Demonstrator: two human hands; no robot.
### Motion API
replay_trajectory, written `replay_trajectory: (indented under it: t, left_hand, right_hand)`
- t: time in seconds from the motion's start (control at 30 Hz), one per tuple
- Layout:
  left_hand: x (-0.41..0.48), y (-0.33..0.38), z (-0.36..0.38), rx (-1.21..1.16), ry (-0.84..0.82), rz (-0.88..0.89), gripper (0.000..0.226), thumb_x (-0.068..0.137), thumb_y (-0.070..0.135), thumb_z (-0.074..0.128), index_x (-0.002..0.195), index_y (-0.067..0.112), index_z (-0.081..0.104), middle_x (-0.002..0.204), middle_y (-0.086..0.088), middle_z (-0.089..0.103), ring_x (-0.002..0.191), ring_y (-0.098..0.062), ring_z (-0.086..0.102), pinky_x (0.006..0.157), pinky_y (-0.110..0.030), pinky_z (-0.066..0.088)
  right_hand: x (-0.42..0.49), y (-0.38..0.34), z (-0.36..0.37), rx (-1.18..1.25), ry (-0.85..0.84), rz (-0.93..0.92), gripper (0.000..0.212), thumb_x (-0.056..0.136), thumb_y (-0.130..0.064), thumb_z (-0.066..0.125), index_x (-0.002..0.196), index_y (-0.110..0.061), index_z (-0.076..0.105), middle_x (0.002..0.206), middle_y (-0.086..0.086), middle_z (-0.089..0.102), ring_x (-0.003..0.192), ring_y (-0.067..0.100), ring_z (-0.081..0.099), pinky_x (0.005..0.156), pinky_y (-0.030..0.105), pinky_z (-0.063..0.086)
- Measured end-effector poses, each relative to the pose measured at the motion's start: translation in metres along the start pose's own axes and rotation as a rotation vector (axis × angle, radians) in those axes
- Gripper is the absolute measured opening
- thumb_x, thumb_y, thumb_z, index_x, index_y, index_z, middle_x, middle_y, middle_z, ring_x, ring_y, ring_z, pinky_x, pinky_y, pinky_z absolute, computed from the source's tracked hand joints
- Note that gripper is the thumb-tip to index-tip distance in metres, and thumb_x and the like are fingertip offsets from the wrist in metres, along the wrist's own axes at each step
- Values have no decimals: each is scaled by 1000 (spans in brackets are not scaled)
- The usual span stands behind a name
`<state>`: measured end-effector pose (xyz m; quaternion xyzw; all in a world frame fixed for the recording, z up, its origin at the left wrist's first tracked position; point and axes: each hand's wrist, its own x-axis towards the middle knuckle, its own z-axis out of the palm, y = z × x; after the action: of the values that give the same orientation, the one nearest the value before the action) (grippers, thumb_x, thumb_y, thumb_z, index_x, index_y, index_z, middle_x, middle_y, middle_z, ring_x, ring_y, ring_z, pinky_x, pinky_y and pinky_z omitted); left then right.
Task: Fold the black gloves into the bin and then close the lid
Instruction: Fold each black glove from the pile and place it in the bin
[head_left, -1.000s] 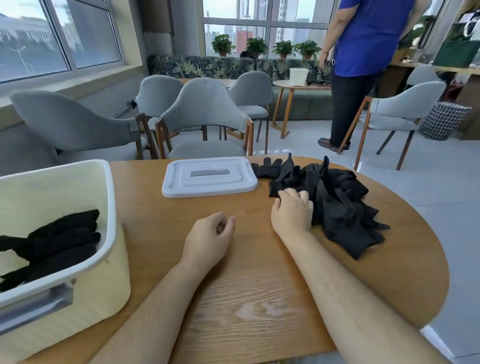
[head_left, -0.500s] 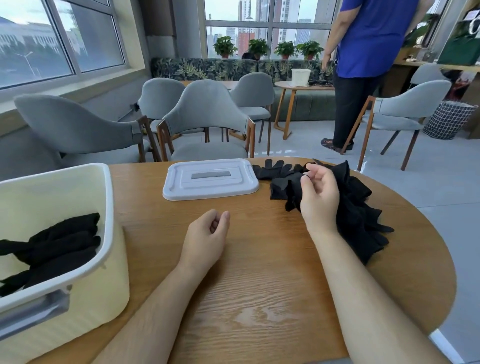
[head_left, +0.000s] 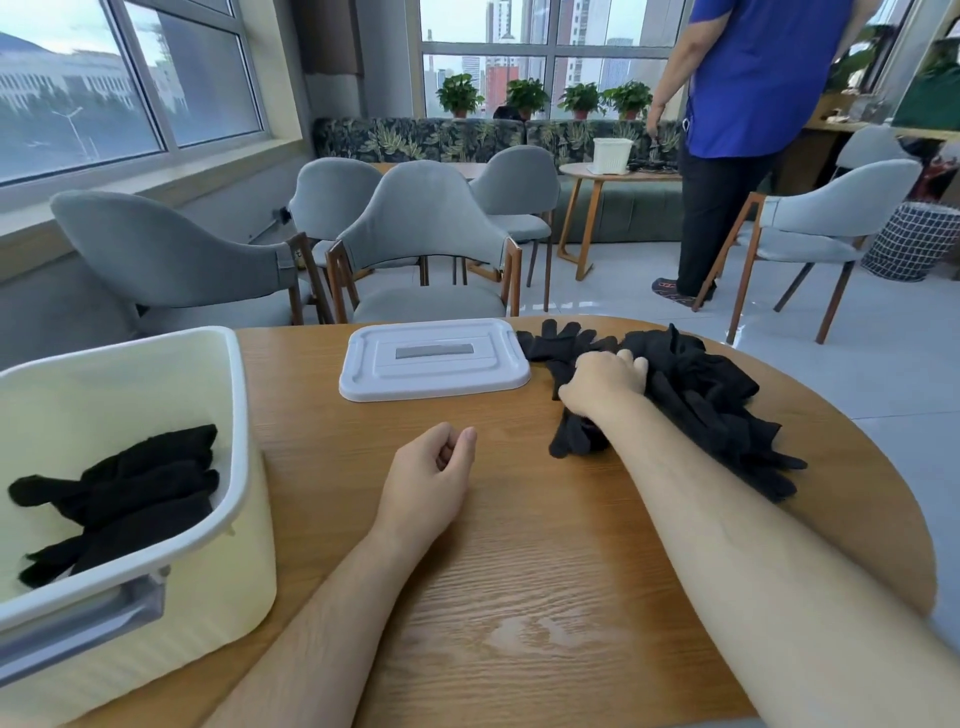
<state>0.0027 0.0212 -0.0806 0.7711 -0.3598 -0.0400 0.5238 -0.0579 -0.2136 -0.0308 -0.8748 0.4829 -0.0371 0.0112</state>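
I am gripping glove pile (head_left: 701, 384) w/ R hand (head_left: 605, 382), right of lid (head_left: 434, 358), prob. for folding. L hand (head_left: 426, 483) is resting in front of lid, loosely curled, empty.

Left hand (head_left: 426, 483) bare, right hand (head_left: 602, 382) bare, and both forearms (head_left: 753, 545) uncovered right to the lower edge of view, with fine hairs showing along the left one.

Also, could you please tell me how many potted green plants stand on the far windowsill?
4 potted green plants in a row: far left, second, third, rightmost. The standing person may hide others.
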Motion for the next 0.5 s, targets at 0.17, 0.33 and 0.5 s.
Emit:
replay_trajectory:
  t: [0.17, 0.33, 0.5]
  left_hand:
    - [1, 1, 0, 6, 7, 0, 44, 99, 40, 54, 75, 3, 56, 59, 9, 46, 57, -7, 42, 57, -32, 41]
    - [-1, 1, -2, 7, -15, -2, 45, 99, 41, 54, 75, 3, 55, 59, 9, 45, 57, -7, 41, 56, -28, 38]
    - [-2, 2, -4, -4, -12, -3, 45, 99, 42, 53, 75, 4, 56, 60, 9, 45, 58, -7, 42, 57, -28, 39]
  right_hand:
    - [16, 0, -15, 120, 59, -31, 33, 95, -46, 52, 106, -19, 68, 118, 6, 67, 117, 32, 53, 102, 45, 36]
    - [16, -4, -11, -41, -125, -31, 45, 95, -40, 62, 133, -17, 55, 142, 10, 54, 136, 33, 41, 109, 44, 30]
    - [14, -12, -25, 211, -100, -3, 33, 85, -21, 69, 115, -12, 60, 120, 10, 63, 116, 34, 55, 100, 44, 37]
